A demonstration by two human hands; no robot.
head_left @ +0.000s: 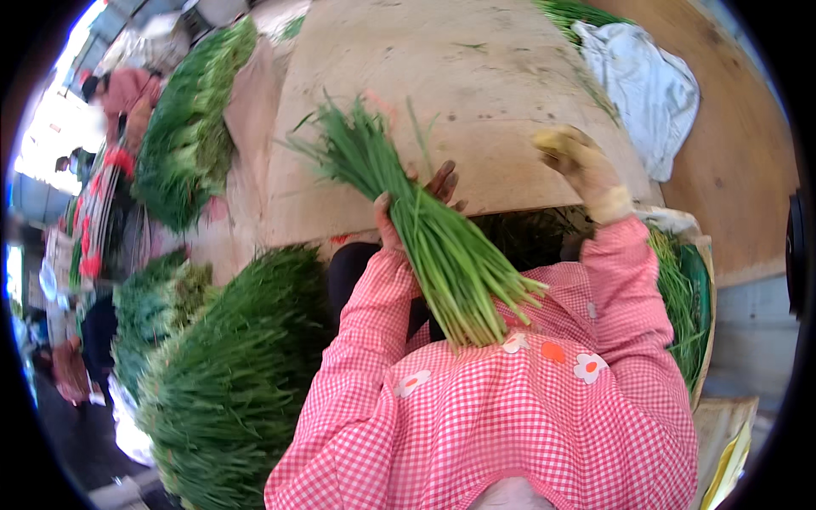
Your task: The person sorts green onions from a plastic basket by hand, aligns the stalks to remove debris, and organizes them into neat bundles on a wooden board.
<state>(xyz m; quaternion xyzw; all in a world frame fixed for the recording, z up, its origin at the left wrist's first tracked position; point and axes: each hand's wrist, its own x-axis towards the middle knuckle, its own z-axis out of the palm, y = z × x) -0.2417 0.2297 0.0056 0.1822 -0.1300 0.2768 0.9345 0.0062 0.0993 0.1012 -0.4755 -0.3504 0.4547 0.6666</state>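
In a room heaped with greens (234, 370), across the edge of a stained board (510, 102), the left hand (391, 228), half curled, grips a green, pale-stemmed bunch (433, 242); the right hand (585, 166) bends, its hold unclear.

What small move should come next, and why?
Probably bring the right hand over to even the pale stalk ends: they fan out unevenly, and only the left hand supports the green bunch.

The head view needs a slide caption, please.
Left hand holds a bundle of slender green stalks; right hand hovers over tan wooden board.
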